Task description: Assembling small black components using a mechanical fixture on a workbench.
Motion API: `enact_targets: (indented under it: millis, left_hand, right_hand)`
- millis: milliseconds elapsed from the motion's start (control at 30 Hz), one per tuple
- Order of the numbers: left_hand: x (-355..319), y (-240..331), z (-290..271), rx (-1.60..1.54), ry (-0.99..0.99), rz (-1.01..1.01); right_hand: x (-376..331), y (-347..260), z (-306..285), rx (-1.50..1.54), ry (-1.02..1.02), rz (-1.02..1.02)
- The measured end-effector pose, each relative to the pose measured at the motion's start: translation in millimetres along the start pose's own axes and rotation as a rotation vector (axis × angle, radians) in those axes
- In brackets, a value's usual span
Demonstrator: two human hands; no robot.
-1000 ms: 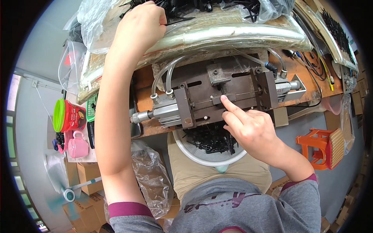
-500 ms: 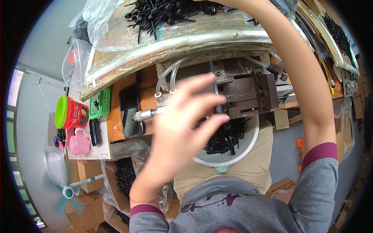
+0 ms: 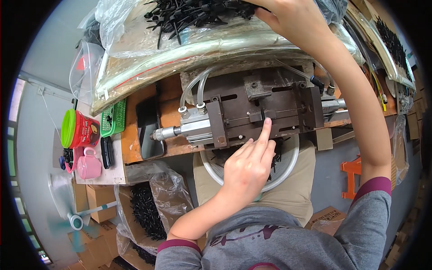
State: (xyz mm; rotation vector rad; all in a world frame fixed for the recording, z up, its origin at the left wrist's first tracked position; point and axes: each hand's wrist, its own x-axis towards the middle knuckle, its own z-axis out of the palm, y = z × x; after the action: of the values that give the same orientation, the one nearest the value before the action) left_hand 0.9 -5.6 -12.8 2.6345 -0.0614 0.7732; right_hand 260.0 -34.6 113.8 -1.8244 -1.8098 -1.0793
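Observation:
My left hand (image 3: 249, 167) is over the front of a dark metal fixture (image 3: 234, 90). Its index finger is stretched out, the tip at a small black part (image 3: 262, 114) standing in the fixture's central block, and the other fingers are loosely bent. No object shows in that hand. At the top, my right hand (image 3: 294, 20) is beside a pile of black stemmed plastic parts (image 3: 193, 15) on a plastic-covered tray (image 3: 216, 48). Its thumb stands apart from the fingers, whose tips are cut off by the upper edge. Below the fixture, a white basket (image 3: 294, 162) with black parts rests between my legs.
Pneumatic cylinders (image 3: 197, 126) with clear hoses flank the fixture. Left of it lie a phone (image 3: 148, 128), a green basket (image 3: 118, 119), a red tub (image 3: 85, 129) and a pink mug (image 3: 89, 165). A lined box of black parts (image 3: 146, 211) stands lower left, near a fan (image 3: 76, 222).
My left hand has swept down and right, its blurred spread fingers giving way to one pointing finger at the block. The right hand has come lower into view beside the pile.

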Motion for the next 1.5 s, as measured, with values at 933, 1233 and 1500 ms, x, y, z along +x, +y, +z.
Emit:
enact_targets:
  millis: [933,1233,1500]
  left_hand:
    - [55,-9,-34,-0.614,0.242,-0.243]
    - [107,-52,-70,-1.511,0.082,-0.399]
    - [50,-31,-53,-0.591,0.270,-0.106]
  right_hand:
    - [-35,-17,-24,0.482,0.334,0.416]
    - [-42,-25,-37,1.838,0.074,0.901]
    - [-21,-7,-39,0.764,0.280,0.859]
